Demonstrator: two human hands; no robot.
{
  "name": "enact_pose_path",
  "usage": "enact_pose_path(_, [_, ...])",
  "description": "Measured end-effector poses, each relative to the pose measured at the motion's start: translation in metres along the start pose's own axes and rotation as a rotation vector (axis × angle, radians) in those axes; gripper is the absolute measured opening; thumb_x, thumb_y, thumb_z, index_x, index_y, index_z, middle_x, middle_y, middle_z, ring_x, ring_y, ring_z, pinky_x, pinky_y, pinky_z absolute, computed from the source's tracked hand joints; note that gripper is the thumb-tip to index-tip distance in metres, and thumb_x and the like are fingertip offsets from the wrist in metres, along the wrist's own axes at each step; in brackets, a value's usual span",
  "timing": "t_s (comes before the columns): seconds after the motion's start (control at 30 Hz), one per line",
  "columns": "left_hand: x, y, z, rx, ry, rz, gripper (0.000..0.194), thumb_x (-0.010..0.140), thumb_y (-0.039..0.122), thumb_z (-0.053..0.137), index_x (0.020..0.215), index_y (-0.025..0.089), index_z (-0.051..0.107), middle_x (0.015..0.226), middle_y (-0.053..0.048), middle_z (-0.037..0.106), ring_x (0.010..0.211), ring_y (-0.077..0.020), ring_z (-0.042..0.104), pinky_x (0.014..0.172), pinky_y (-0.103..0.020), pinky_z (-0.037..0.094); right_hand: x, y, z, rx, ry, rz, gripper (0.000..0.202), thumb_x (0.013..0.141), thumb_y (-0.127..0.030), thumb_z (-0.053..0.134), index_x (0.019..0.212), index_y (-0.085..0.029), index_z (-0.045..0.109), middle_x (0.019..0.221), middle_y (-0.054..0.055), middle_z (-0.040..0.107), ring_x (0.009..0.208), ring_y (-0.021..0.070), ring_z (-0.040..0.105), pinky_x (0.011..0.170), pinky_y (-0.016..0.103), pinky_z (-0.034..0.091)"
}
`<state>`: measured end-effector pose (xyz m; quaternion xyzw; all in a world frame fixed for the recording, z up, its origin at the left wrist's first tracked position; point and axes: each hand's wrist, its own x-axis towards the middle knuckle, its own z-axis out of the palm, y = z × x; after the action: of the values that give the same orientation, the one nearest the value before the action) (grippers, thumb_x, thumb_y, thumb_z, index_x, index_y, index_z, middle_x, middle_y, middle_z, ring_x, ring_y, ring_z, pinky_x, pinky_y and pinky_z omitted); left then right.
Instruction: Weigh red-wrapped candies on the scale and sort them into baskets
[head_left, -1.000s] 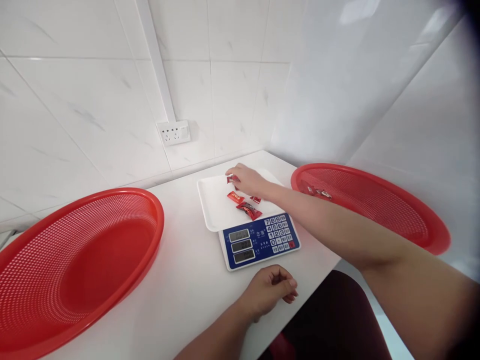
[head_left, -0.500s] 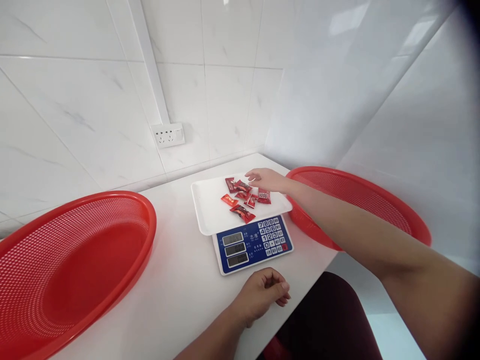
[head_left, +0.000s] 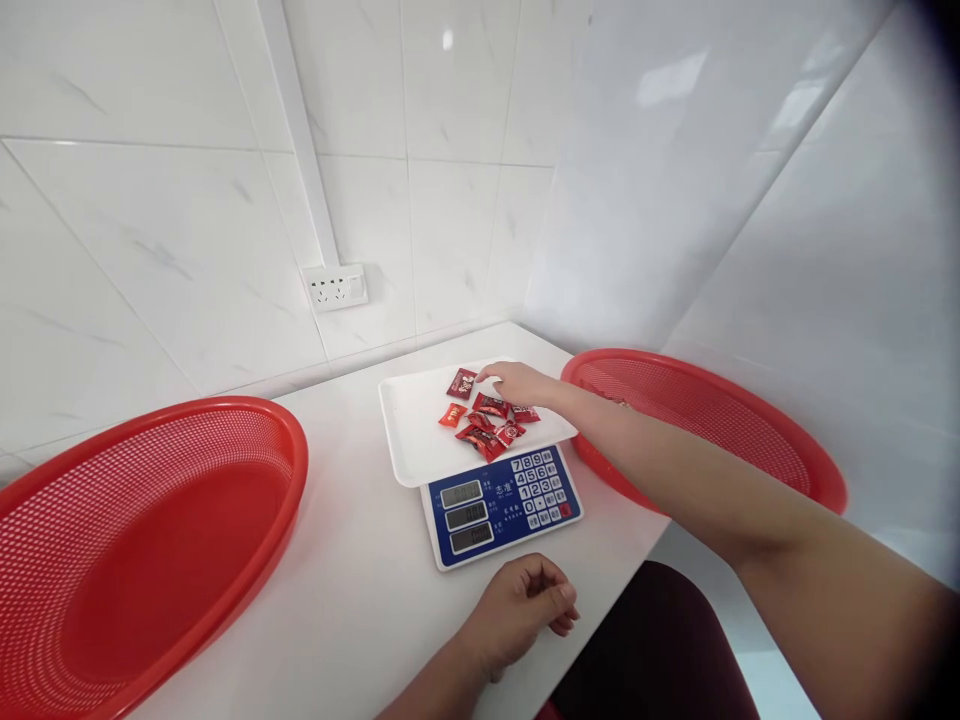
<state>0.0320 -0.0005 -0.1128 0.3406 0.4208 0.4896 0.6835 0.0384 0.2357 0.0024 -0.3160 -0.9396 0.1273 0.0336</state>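
My right hand (head_left: pixel 517 382) reaches over the white weighing tray (head_left: pixel 409 430), fingers stretched out and nothing seen in them. Its fingertips are beside a dark red wrapped candy (head_left: pixel 461 382); whether they touch it I cannot tell. Several more red candies (head_left: pixel 491 404) lie clustered below the hand, with a smaller orange-red candy (head_left: pixel 452 415) to their left. The tray tops a blue-faced digital scale (head_left: pixel 501 510), whose displays are lit faintly. My left hand (head_left: pixel 525 610) rests loosely curled on the table in front of the scale, with no object visible in it.
A large red mesh basket (head_left: pixel 289 440) stands on the left of the white table (head_left: pixel 330 600). Another red basket (head_left: pixel 750 425) is at the right, partly behind my right forearm, with something small inside. A wall socket (head_left: pixel 335 288) is behind the table.
My right hand has shifted slightly left over the tray. Candies under it have been moved about, some bunching nearer the front. The left hand stays curled, and the view has tilted up a little.
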Motion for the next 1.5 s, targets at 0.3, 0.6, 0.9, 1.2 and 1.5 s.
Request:
enact_pose_path(0.3, [0.000, -0.001, -0.001, -0.008, -0.007, 0.003, 0.036, 0.065, 0.045, 0.068, 0.072, 0.013, 0.054, 0.062, -0.001, 0.058, 0.057, -0.0107, 0.052, 0.061, -0.027, 0.041, 0.010, -0.011, 0.004, -0.044, -0.073, -0.025, 0.049, 0.072, 0.002, 0.042, 0.111, -0.021, 0.060, 0.119, 0.003, 0.059, 0.107, 0.0198, 0.054, 0.084, 0.025, 0.043])
enact_pose_path(0.6, [0.002, -0.003, -0.001, 0.016, -0.011, -0.001, 0.034, 0.067, 0.043, 0.067, 0.072, 0.013, 0.053, 0.063, -0.001, 0.058, 0.056, -0.0098, 0.052, 0.061, -0.027, 0.041, -0.018, 0.031, -0.008, -0.142, -0.074, 0.137, 0.035, 0.082, -0.023, 0.046, 0.114, -0.018, 0.058, 0.116, 0.010, 0.060, 0.103, 0.0249, 0.056, 0.083, 0.033, 0.044])
enact_pose_path(0.9, [0.000, -0.002, -0.002, 0.013, -0.008, 0.003, 0.036, 0.065, 0.045, 0.068, 0.073, 0.013, 0.053, 0.062, -0.001, 0.057, 0.058, -0.0108, 0.052, 0.061, -0.027, 0.042, -0.035, 0.033, 0.002, -0.104, -0.037, 0.098, 0.040, 0.077, -0.026, 0.056, 0.117, -0.019, 0.056, 0.114, 0.011, 0.057, 0.097, 0.0227, 0.058, 0.082, 0.029, 0.044])
enact_pose_path(1.2, [-0.001, 0.003, 0.000, 0.009, -0.012, -0.011, 0.035, 0.066, 0.045, 0.068, 0.073, 0.013, 0.054, 0.064, -0.001, 0.057, 0.060, -0.0108, 0.053, 0.064, -0.027, 0.042, -0.061, 0.025, -0.009, 0.057, 0.049, 0.279, 0.049, 0.073, -0.005, 0.048, 0.119, -0.022, 0.051, 0.109, 0.005, 0.061, 0.082, 0.0151, 0.062, 0.062, 0.021, 0.047])
enact_pose_path(1.5, [-0.002, 0.000, -0.001, 0.009, -0.025, -0.004, 0.033, 0.068, 0.043, 0.067, 0.074, 0.013, 0.054, 0.065, -0.002, 0.058, 0.061, -0.0108, 0.053, 0.064, -0.027, 0.042, -0.075, 0.021, -0.003, 0.031, -0.004, 0.246, 0.046, 0.078, -0.030, 0.053, 0.123, -0.022, 0.048, 0.113, 0.006, 0.061, 0.092, 0.0210, 0.061, 0.073, 0.027, 0.047])
